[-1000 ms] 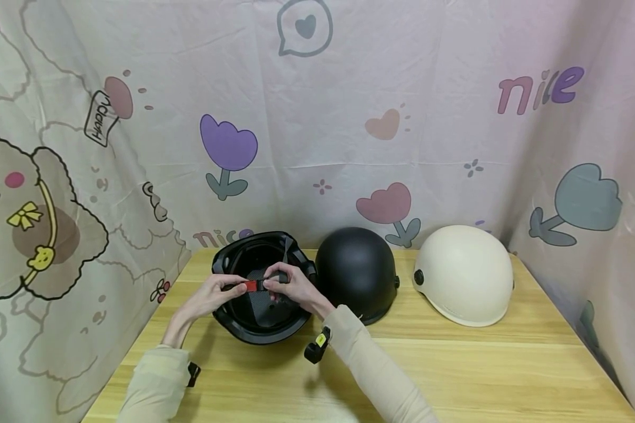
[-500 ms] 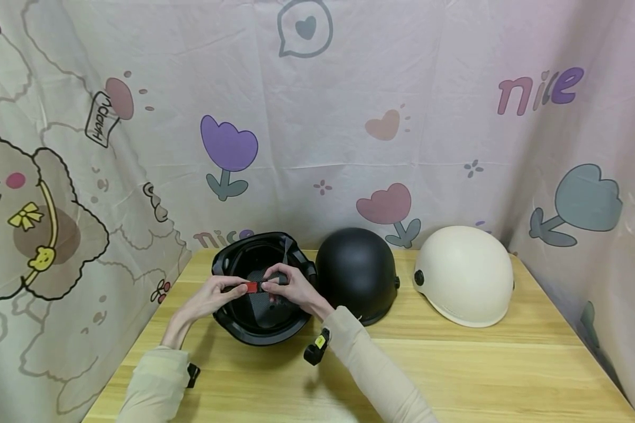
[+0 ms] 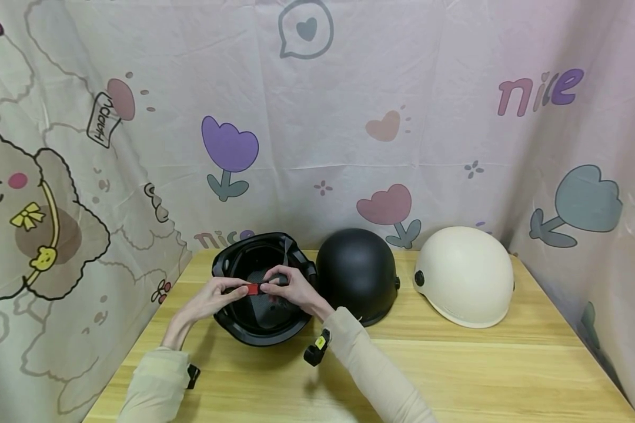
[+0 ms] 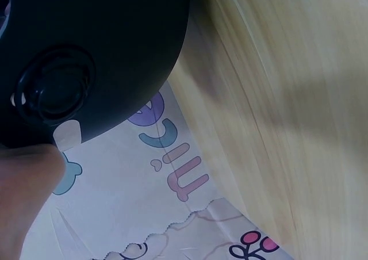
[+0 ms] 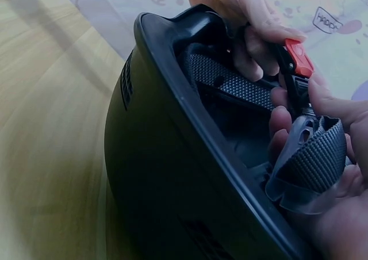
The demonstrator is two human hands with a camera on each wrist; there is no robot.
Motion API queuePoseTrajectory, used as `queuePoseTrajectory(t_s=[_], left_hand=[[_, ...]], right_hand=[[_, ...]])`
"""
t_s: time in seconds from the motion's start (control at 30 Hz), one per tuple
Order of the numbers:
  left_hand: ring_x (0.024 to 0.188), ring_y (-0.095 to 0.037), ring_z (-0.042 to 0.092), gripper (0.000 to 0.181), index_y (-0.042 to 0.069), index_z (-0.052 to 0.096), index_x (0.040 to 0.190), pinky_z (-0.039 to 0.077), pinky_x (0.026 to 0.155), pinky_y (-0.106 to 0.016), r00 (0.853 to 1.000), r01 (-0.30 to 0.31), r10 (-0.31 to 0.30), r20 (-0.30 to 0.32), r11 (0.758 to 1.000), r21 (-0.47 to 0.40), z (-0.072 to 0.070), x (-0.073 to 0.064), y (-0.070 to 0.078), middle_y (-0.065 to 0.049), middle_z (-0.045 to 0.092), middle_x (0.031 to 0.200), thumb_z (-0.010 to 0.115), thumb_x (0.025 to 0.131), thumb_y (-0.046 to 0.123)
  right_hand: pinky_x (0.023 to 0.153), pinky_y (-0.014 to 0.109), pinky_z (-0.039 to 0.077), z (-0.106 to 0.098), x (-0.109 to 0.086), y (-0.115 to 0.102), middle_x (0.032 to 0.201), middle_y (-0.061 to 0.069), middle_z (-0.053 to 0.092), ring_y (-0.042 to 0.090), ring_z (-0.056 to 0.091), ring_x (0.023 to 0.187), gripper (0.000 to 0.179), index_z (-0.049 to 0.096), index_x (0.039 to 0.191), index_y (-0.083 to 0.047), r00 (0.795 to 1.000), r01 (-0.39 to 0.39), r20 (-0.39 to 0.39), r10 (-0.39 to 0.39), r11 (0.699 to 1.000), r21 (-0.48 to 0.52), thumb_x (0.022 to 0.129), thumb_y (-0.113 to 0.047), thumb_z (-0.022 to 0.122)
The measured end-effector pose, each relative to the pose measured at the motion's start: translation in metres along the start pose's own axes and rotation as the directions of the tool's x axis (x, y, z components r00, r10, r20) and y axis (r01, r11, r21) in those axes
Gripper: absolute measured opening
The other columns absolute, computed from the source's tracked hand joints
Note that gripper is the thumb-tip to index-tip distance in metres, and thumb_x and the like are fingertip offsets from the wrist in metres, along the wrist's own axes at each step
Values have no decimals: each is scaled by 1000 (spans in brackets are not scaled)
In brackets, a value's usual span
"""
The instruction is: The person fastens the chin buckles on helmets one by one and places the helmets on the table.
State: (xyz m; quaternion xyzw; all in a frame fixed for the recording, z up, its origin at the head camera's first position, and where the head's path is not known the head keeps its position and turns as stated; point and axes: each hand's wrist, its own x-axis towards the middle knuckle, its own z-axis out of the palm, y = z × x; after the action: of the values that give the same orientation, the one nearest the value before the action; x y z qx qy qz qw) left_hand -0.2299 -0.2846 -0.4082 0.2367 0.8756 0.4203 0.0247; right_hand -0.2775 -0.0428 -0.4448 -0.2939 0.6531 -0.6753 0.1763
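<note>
An upturned black helmet [image 3: 264,339] lies with its hollow side facing up at the left of the table. Over its opening, my left hand [image 3: 209,298] pinches the red end of the chin strap buckle [image 3: 253,289]. My right hand [image 3: 294,291] pinches the black end between thumb and fingers. In the right wrist view the red part [image 5: 299,57] meets the black part; whether they are latched I cannot tell. A grey webbing strap [image 5: 319,156] bunches at my right palm. The left wrist view shows the helmet's dark shell [image 4: 126,41] and part of my left hand [image 4: 26,191].
A second black helmet [image 3: 356,273] stands dome-up close to the right of the upturned one. Farther right is a cream helmet [image 3: 464,276], also dome-up. All sit on a wooden table [image 3: 455,376], backed by a printed cloth [image 3: 307,147].
The buckle has shifted slightly right and down between my hands. Less of its black part shows beside the red, and my right fingertips sit nearer the red end. The helmets stay in place.
</note>
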Motion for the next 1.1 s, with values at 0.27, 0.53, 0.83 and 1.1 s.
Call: queuePoseTrajectory(t_s=[0.27, 0.53, 0.83, 1.1], left_hand=[[73, -2, 47, 22, 9, 74, 116, 39, 68, -22, 1000, 6, -6, -1, 1000, 7, -1, 0, 0, -7, 68, 92, 60, 102, 19], [72, -4, 45, 24, 8, 73, 117, 38, 67, -23, 999, 35, -35, -1, 999, -17, 0, 0, 1, -11, 65, 95, 59, 103, 20], [83, -5, 50, 27, 11, 72, 119, 39, 76, -23, 996, 92, -92, -8, 996, -11, 2, 2, 1, -11, 69, 108, 56, 104, 25], [104, 3, 58, 28, 10, 71, 117, 47, 93, -20, 996, 88, -90, -24, 995, -43, 5, 4, -1, -12, 70, 119, 50, 107, 26]], right_hand=[[67, 26, 56, -1, -1, 0, 93, 31, 68, 13, 66, 70, 24, 65, 120, -1, 1000, -8, 20, 8, 1000, 21, 99, -11, 64], [73, 28, 60, -5, -3, -4, 95, 24, 69, 11, 69, 73, 30, 60, 127, 7, 1000, 0, 30, -2, 997, 75, 100, -7, 61], [76, 21, 49, -8, -3, -3, 102, 10, 68, 7, 60, 80, 28, 64, 125, 2, 998, 24, -48, -28, 996, -86, 100, -10, 62], [68, 19, 46, -4, -4, -2, 110, 20, 71, 11, 59, 78, 22, 67, 118, 0, 964, 99, -211, -163, 954, -284, 98, -3, 60]])
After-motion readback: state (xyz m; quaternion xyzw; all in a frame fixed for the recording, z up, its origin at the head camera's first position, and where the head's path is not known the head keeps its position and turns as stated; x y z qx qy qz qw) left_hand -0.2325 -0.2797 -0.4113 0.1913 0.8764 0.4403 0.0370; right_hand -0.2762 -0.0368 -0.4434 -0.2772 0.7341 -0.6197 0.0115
